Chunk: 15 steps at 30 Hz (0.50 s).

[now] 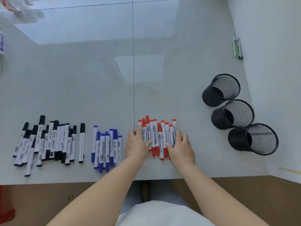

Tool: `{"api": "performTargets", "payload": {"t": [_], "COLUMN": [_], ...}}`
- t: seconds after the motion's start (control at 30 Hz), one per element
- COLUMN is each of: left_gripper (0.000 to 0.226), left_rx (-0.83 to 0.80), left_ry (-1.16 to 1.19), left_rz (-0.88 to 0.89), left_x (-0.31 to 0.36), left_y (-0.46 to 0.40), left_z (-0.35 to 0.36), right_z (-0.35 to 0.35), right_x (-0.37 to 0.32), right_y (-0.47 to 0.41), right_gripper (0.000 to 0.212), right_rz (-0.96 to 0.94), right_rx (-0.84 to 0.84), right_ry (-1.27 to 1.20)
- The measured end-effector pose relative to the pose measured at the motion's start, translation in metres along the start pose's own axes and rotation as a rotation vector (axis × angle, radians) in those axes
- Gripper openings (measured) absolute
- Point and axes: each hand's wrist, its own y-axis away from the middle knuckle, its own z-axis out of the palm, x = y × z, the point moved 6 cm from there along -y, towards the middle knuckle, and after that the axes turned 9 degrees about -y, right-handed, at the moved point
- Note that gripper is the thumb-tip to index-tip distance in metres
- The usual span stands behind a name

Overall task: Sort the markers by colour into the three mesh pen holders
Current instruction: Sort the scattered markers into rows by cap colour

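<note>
The markers lie in three colour groups along the near edge of the pale surface [97, 79]. The red markers [158, 136] sit in a tight side-by-side row in the middle, caps pointing away, and both hands bracket them: the left hand [136, 144] presses its straight fingers against the row's left side with the thumb laid over the barrels, while the right hand [181, 146] presses likewise against the right side. Neither hand curls round a marker. Left of these lie the blue markers [106, 147], and further left the black markers [48, 142] in a looser heap. To the right and a little farther off, three black mesh pen holders [232, 114] stand in a diagonal line, touching or nearly so. Beyond them a small green-and-white object [237, 47] lies near the surface's far right edge.
</note>
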Motion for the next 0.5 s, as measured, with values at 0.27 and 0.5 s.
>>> {"api": "performTargets", "payload": {"t": [0.27, 0.5], "left_gripper": [0.083, 0.075], "left_rx": [-0.025, 0.032], "left_ry": [-0.018, -0.036], "left_rz": [0.013, 0.03], "left_x": [-0.015, -0.01], "left_y": [0.023, 0.024], "left_z": [0.01, -0.002], "right_z": [0.012, 0.0], "right_x": [0.005, 0.004], "right_y": [0.019, 0.017], "right_gripper": [0.075, 0.064], "right_rz": [0.016, -0.005], "right_rx": [0.001, 0.016], "right_ry": [0.031, 0.026]}}
